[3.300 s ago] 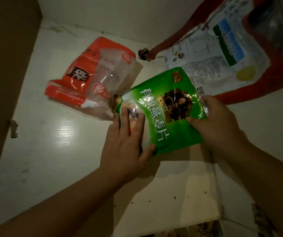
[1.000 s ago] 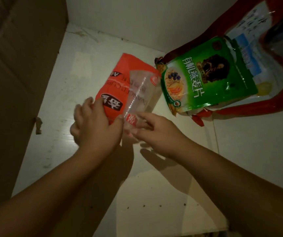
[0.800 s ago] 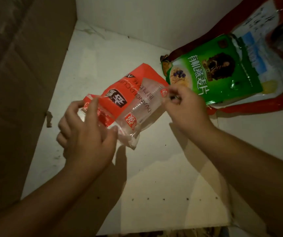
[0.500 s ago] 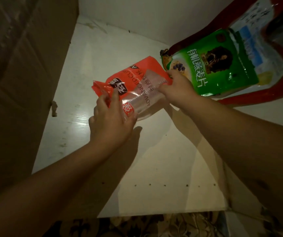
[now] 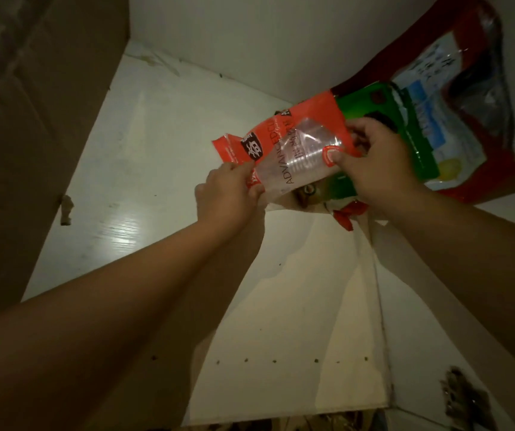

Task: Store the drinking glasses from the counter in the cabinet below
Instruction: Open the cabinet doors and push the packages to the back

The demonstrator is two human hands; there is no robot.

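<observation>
Head cam view, looking down into a dim white cabinet. Both hands are up on the same thing: a crinkly orange-and-clear plastic pack [image 5: 293,147] with what looks like a stack of clear plastic cups inside, though it's hard to be sure through the film.

The left hand [image 5: 228,188] pinches the lower left end of the pack, thumb and fingers closed on the clear film right by the orange strip. So that grip is clamped on the pack, with most of the pack running up and to the right of it. The right hand [image 5: 377,163] holds the other end, thumb pressed on the front near a small red-and-white label, fingers curled round behind. That grip is clamped on the pack too, and the pack stretches out to the left of it. The pack sits between the two grips, tilted, lifted off the white cabinet floor [image 5: 144,188].

Just behind the right hand there's a glossy green foil pouch [image 5: 417,144], partly hidden by the hand and the pack. Further right and behind that, a big red-edged clear plastic bag with printed labels [image 5: 455,98] leans against the back wall. Away on the far left of the left grip there's a brown cardboard panel [image 5: 26,126] along the cabinet side.
</observation>
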